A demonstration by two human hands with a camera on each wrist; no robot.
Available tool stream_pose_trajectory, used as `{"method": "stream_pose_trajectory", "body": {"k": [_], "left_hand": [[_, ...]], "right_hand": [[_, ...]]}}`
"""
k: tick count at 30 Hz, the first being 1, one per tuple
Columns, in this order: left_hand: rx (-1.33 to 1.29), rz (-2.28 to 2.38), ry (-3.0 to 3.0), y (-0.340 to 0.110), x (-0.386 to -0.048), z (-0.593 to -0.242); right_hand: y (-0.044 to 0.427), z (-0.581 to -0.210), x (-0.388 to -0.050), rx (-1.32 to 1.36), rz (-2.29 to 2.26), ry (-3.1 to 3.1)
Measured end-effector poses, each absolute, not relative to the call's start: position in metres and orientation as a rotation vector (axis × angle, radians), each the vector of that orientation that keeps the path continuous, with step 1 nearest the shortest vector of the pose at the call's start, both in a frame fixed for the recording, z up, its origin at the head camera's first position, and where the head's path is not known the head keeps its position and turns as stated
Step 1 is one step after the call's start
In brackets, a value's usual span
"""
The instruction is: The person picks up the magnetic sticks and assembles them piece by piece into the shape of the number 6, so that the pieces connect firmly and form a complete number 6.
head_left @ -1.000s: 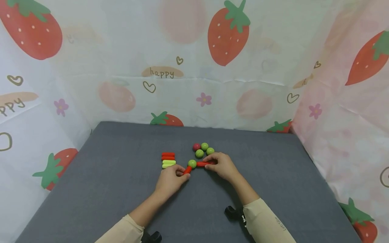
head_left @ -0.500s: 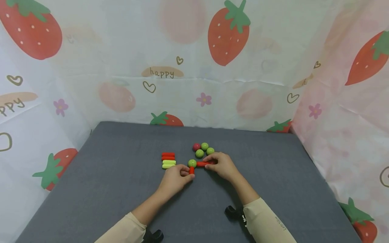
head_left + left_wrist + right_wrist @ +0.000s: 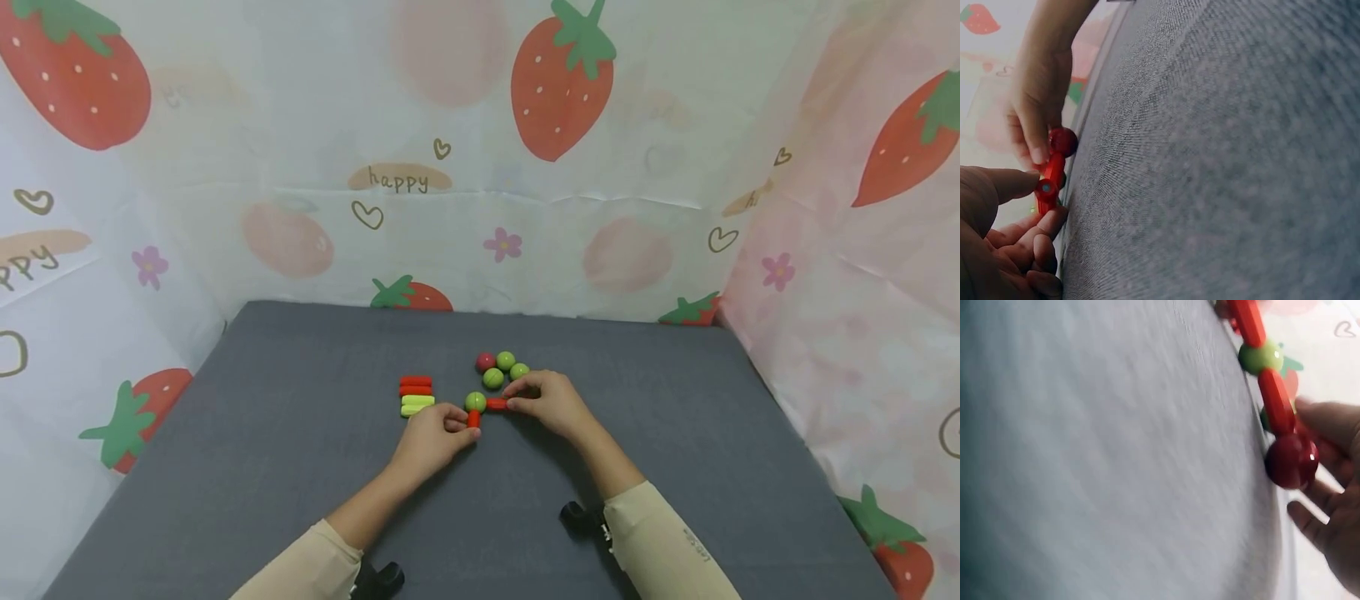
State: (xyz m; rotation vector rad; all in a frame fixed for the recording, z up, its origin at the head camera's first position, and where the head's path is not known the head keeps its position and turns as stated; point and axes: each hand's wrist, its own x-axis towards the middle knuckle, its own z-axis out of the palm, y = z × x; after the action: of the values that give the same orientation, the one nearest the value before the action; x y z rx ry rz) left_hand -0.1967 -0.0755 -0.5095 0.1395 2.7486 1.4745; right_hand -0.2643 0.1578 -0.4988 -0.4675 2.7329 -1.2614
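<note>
Nearest, the pale sleeves [image 3: 303,562] are cut off by the near edge of the head view, with dark wrist gear [image 3: 581,521] beside them. The left hand [image 3: 429,435] pinches the near rod [image 3: 474,419], a red one, between thumb and fingers. That rod's long axis runs near to far, its far end meeting the green ball [image 3: 475,401]. Only the left wrist view shows its near end — a round face with a pale dot at its centre.

From the green ball, the right rod [image 3: 496,404], also red, points right. The right hand [image 3: 553,407] grips its right part with thumb and forefinger; the exact contact is hard to make out. Both wrist views show what that hand hides from the head view — a dark red ball [image 3: 1286,462] at the right rod's right end. The joined pieces form a corner between the hands on the grey table [image 3: 322,467].

Just beyond the left fingers lie two yellow rods [image 3: 417,401], then two spare red rods [image 3: 416,391], all side by side, long axes left to right. Farther, three loose green balls [image 3: 492,378] and another red ball [image 3: 486,362] cluster near the right fingers. Strawberry-print cloth [image 3: 630,183] stands at the far side.
</note>
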Motion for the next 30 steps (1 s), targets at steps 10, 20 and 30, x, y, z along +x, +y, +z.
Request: {"method": "stream_pose_trajectory", "body": {"k": [10, 20, 30], "left_hand": [[0.151, 1.479, 2.730, -0.075, -0.196, -0.510], [0.139, 1.496, 2.734, -0.074, -0.196, -0.510], [0.088, 1.459, 2.761, -0.071, -0.197, -0.507]], "right_hand": [[0.168, -0.481, -0.288, -0.468, -1.214, 2.835], [0.167, -0.486, -0.305, -0.342, -1.233, 2.825], [0.171, -0.495, -0.307, -0.333, -1.232, 2.776]]}}
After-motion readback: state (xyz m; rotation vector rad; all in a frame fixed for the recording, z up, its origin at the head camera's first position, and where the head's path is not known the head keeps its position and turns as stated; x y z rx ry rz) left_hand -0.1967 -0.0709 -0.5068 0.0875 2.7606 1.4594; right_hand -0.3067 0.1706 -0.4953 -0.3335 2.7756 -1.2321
